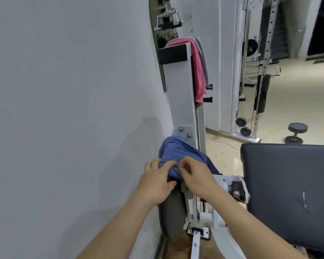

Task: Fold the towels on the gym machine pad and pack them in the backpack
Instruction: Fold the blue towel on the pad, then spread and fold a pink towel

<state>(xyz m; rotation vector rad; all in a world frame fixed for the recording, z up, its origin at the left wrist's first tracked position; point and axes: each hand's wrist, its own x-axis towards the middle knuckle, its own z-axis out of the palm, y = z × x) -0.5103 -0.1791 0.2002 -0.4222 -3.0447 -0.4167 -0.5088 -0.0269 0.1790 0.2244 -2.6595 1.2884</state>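
Note:
A blue towel [178, 152] lies bunched over the lower part of a white gym machine, close to the wall. My left hand [155, 182] grips its near edge from the left, thumb curled under the cloth. My right hand [196, 176] pinches the same edge just to the right. Higher up, a pink towel [198, 71] and a grey towel [204, 58] hang over the top of the machine's white column [178, 94]. A black machine pad [288, 193] fills the right foreground. No backpack is in view.
A white wall [64, 109] runs close along the left. A dumbbell [295, 133] lies on the floor at the right, with a cable machine [251, 71] and pulleys behind. A cable handle [168, 19] hangs at the top.

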